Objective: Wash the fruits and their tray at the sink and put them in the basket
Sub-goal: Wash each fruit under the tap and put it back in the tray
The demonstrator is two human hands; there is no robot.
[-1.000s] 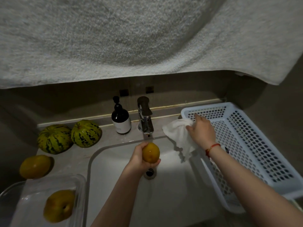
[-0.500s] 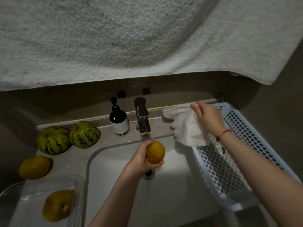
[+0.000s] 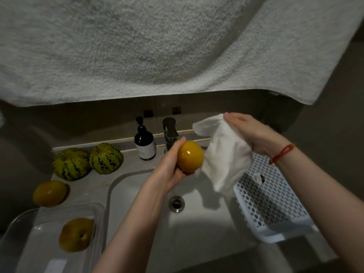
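My left hand [image 3: 169,168] grips a wet orange-yellow fruit [image 3: 190,156] above the white sink [image 3: 197,229], just in front of the tap [image 3: 169,133]. My right hand [image 3: 254,133] holds a white cloth [image 3: 224,152] that hangs beside the fruit and touches its right side. The white perforated basket [image 3: 269,201] sits at the sink's right edge, under the cloth and my right forearm. A clear plastic tray [image 3: 49,243] at the lower left holds one yellow fruit [image 3: 75,234]. Another yellow fruit [image 3: 50,193] lies on the counter behind the tray.
Two green striped melons [image 3: 87,161] sit on the counter at the back left. A dark soap pump bottle [image 3: 144,142] stands left of the tap. A large grey towel [image 3: 157,46] hangs overhead and hides the upper wall. The drain [image 3: 176,203] lies mid-basin.
My left hand has lifted the fruit higher, toward the tap. My right hand has taken the cloth up from the basket rim and brought it left against the fruit.
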